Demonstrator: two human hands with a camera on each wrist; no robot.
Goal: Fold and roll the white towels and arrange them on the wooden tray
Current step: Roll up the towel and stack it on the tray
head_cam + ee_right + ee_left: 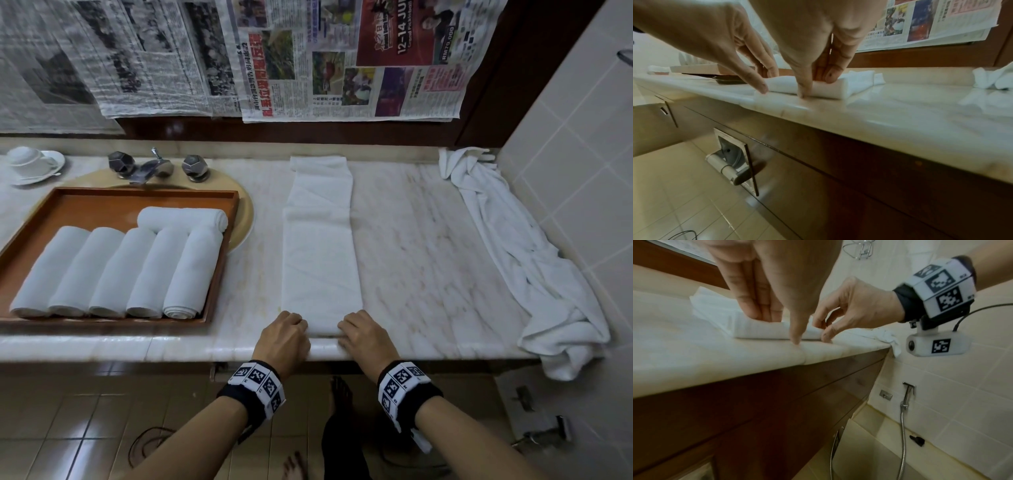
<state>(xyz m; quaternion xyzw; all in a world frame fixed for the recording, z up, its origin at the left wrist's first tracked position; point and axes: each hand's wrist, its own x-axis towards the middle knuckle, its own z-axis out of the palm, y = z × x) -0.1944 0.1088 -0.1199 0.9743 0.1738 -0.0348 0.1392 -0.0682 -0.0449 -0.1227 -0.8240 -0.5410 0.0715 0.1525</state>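
Note:
A white towel (pixel 320 246), folded into a long narrow strip, lies on the marble counter and runs away from me. Its near end (pixel 760 331) is turned up into a small roll (pixel 830 92) at the counter's front edge. My left hand (pixel 284 330) holds the roll's left part, fingers curled over the top and thumb behind it. My right hand (pixel 363 334) holds the right part the same way. At the left, the wooden tray (pixel 120 193) carries several rolled white towels (pixel 113 270), with one more lying across their far ends.
A crumpled white towel (pixel 534 267) trails along the counter's right side by the tiled wall, hanging over the front edge. Behind the tray are a faucet (pixel 150 168) and a cup on a saucer (pixel 30 164). Newspaper (pixel 342 58) covers the mirror.

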